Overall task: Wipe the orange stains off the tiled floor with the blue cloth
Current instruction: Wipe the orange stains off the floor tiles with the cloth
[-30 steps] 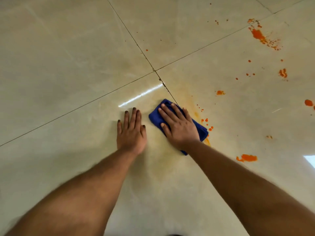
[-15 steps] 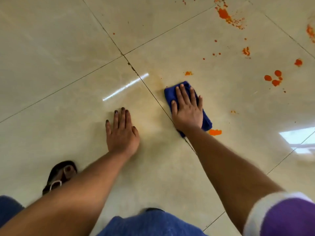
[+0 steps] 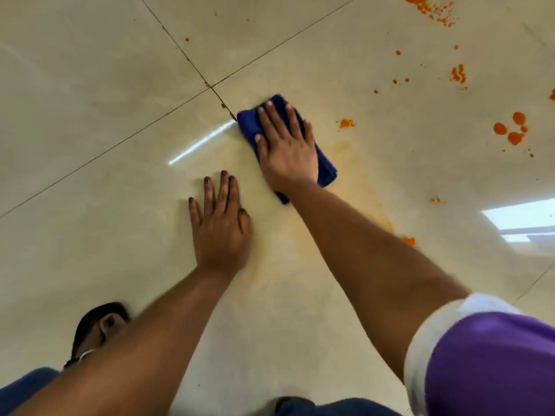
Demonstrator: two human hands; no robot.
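— What sat nearest you?

— Your sandalled foot [image 3: 96,328], partly hidden behind your left forearm, and a purple sleeve [image 3: 492,364] cut off at the right edge. Ahead, your left hand [image 3: 220,226] lay flat on the tiled floor [image 3: 90,85], fingers straight and close together, holding nothing.

— And the cloth?

— Your right hand [image 3: 286,145] pressed the folded blue cloth [image 3: 326,166] down with fingers spread — one cloth, its far corner touching the grout crossing [image 3: 210,85]. A faint orange smear [image 3: 354,181] trailed just right of it.

— What lay beyond?

— Bare tile left of the cloth; to the right, one small orange stain [image 3: 347,123] near it, then a cluster of three larger blobs [image 3: 510,130]. The far splatter [image 3: 432,9] was cut off at the top edge, too fine to count.
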